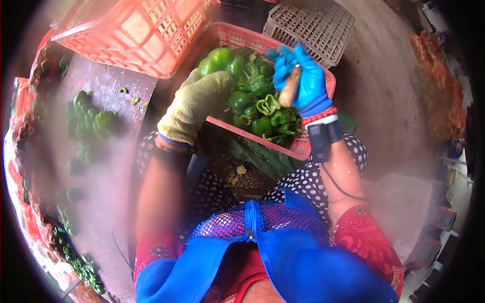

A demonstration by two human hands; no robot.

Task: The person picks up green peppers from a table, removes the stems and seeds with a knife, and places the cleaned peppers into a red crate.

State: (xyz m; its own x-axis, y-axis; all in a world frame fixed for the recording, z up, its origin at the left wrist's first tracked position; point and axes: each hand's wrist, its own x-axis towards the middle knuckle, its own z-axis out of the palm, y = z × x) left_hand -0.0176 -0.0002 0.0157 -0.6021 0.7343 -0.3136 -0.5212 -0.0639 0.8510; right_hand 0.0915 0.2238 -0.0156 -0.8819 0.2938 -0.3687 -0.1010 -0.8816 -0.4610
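Observation:
My left hand (202, 101), in a pale yellow knit glove, is closed around a green bell pepper (220, 61) over the left side of a red plastic crate (242, 135). My right hand (310, 85), in a blue rubber glove, grips a wooden-handled tool (290, 90) above the crate's right side. Its working end is too small to make out. Below both hands, the crate holds a heap of green peppers (262, 126), several of them cut open.
An orange-red crate (136, 38) stands at the upper left, a grey crate (310, 30) behind the red one. On the left surface (134, 83) lie whole peppers (103, 123) and small green scraps. Seeds and a yellowish bit (240, 170) lie between my knees.

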